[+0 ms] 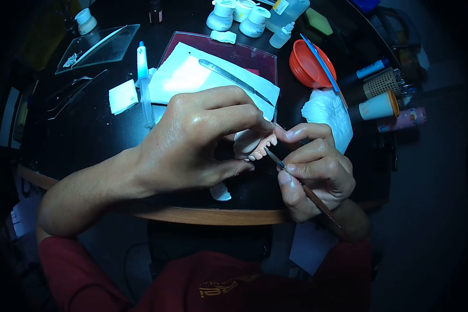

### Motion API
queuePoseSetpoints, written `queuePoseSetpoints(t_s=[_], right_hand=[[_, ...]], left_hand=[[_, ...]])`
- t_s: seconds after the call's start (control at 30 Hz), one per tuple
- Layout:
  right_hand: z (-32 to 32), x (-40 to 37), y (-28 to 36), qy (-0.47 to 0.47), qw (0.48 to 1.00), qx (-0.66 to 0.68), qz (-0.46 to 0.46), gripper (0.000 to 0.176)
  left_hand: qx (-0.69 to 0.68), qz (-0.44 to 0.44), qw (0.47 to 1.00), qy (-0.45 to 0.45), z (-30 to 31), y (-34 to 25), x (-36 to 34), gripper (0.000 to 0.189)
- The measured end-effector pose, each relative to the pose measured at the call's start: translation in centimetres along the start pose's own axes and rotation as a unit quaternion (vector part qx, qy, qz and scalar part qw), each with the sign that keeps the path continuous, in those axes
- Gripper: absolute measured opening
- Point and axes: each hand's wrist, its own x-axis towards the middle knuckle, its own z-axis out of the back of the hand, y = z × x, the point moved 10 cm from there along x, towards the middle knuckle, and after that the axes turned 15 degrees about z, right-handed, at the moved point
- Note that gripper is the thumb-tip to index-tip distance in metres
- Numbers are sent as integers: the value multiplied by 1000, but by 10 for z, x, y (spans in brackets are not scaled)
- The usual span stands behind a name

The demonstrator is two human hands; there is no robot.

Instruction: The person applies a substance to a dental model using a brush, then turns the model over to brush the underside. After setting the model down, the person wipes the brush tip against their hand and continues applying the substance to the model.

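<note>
My left hand (203, 135) grips a dental model (250, 144), thumb below and fingers over its top. The model has a pale base, pinkish gums and a row of light teeth facing right. A fine brush (312, 196) with a brown handle is pinched in my right hand (320, 171). Its dark tip lies right at the teeth, and the handle slants down to the right. My right index finger reaches up to the model's edge, close to the left fingertips. Most of the base is hidden behind my left hand.
Behind my hands, a scalpel (236, 80) lies on white paper (187, 67) over a dark red plate (223, 44). A syringe (144, 88) stands left of it. An orange bowl (300, 67), crumpled tissue (330, 114) and a cup (377, 107) are right. White jars (221, 15) line the back.
</note>
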Motion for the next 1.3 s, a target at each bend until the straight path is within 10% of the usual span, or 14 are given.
queuePoseSetpoints(t_s=[1.3], right_hand=[[2,-1,1,-4,1000,6,-1,19]], left_hand=[[-2,-14,1000,-1,1,-3,0,48]])
